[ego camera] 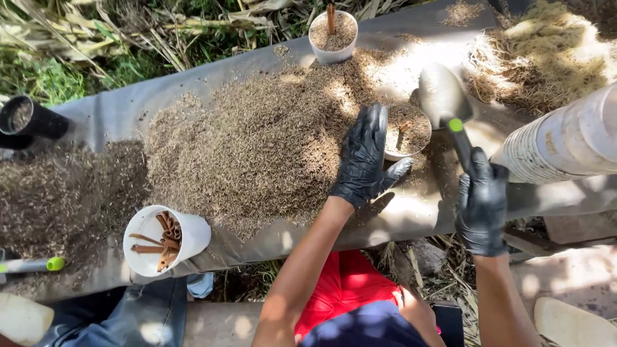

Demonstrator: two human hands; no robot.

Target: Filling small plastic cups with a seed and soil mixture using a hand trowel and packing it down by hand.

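Observation:
Both my hands wear black gloves. My left hand [366, 157] wraps around the near side of a white cup [407, 132] filled with brown husk-like mix, a short stick standing in it. My right hand [482, 199] grips the dark handle of a grey metal scoop [442, 96] with a green band; the empty scoop blade hangs just right of the cup's rim. A big heap of the brown mix [257, 141] lies on the grey sheet [116, 112] to the left of the cup.
Another filled white cup with a stick [333, 35] stands at the back. A tipped white cup of brown sticks [164, 241] lies front left, beside a green-tipped tool [35, 265]. A stack of white cups [569, 141] and straw-like fibre [546, 54] sit right. A black pot [29, 119] is far left.

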